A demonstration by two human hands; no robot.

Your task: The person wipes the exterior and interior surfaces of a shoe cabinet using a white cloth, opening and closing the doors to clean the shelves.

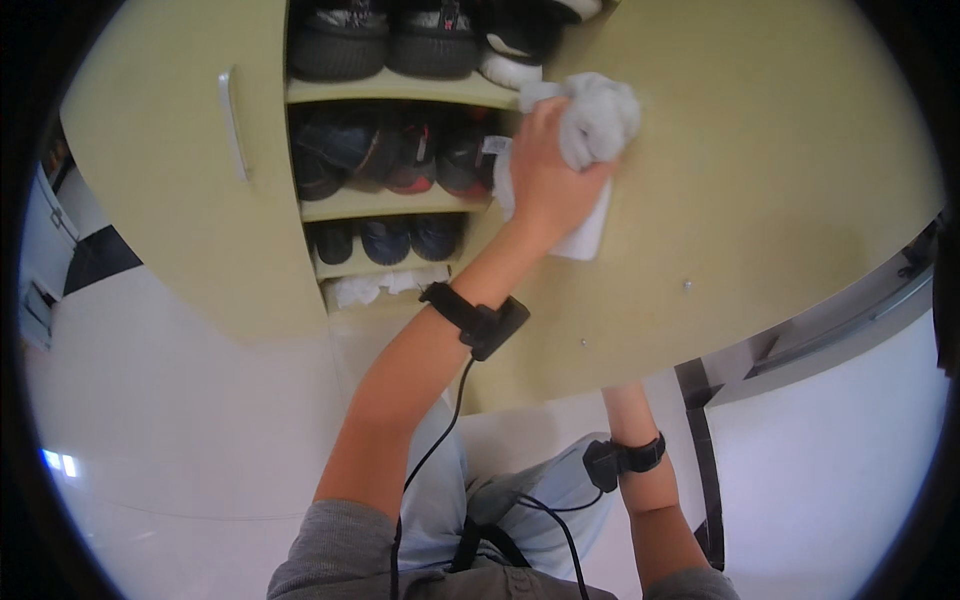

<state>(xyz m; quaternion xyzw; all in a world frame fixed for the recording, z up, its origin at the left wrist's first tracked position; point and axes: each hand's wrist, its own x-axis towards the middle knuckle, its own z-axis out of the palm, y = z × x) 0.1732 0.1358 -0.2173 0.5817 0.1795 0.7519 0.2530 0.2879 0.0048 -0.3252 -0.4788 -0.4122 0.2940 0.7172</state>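
My left hand (555, 180) grips a crumpled white cloth (600, 120) against the inner face of an open cabinet door (750, 165). Part of the cloth hangs below my palm, lying along the pale yellow-green panel. A black wristband with a small box (487, 322) is strapped to my left forearm. My right forearm (634, 416) reaches up behind the lower edge of the door, which hides the right hand. Left of the cloth, the shoe cabinet's shelves (405, 88) hold several dark shoes (431, 45).
A closed cabinet door with a metal handle (234, 124) stands at left. Crumpled white paper or cloth (390, 285) lies on the bottom shelf. Two small screws (687, 285) stick out of the open door. Black cables (457, 412) run from my wrists. Pale floor tiles (187, 435) lie below.
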